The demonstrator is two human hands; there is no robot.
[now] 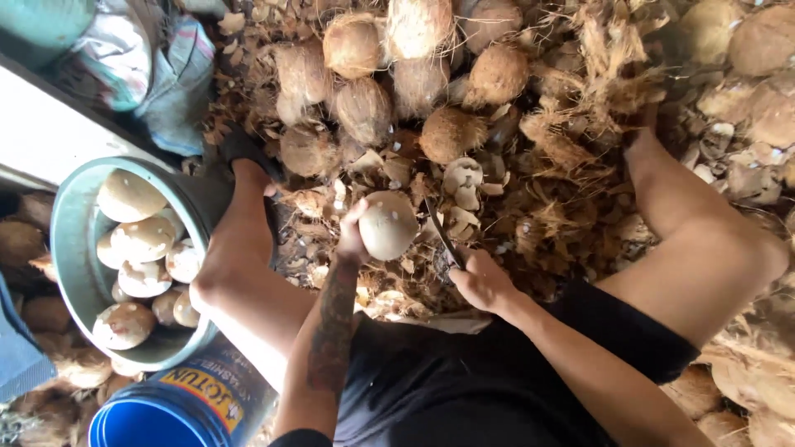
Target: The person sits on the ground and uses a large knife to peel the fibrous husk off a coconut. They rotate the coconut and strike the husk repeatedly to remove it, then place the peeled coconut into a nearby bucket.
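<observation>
Left hand (352, 236) cupped around peeled pale coconut (387, 225); right hand (480, 280) closed on knife (442, 233), blade beside coconut.

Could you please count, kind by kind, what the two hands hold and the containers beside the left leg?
1 peeled coconut, in the left hand
1 knife, in the right hand
1 grey-green basin
1 blue bucket
Total: 4

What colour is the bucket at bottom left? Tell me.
Bright blue bucket, with a yellow patch on its side; the head view shows it.
</observation>
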